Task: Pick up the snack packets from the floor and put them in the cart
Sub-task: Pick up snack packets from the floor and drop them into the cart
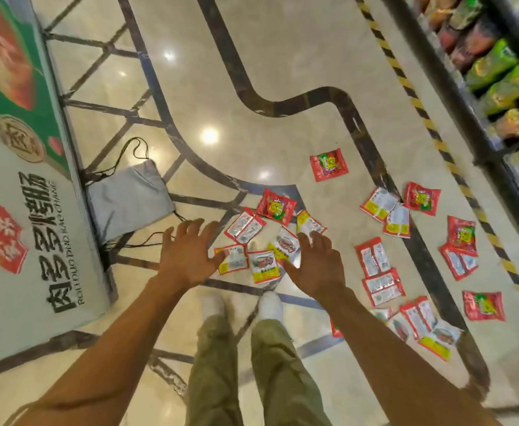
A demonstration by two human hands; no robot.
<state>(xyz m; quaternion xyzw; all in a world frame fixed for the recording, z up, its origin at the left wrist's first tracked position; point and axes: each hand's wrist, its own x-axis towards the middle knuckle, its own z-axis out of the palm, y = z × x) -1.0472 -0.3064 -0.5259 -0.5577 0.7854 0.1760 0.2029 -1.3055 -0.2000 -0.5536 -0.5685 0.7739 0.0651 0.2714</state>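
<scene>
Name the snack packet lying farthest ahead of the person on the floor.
The lone red packet, printed side up, just left of the dark floor band. It touches no other packet, and all the others lie nearer the person's shoes.

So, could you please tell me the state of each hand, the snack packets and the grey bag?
left hand: open, fingers spread, holding nothing.
right hand: open, fingers spread, over the near packets.
snack packets: scattered flat on the floor, none lifted.
grey bag: lying flat on the floor, cords loose.
shelf: stocked with packets.
</scene>
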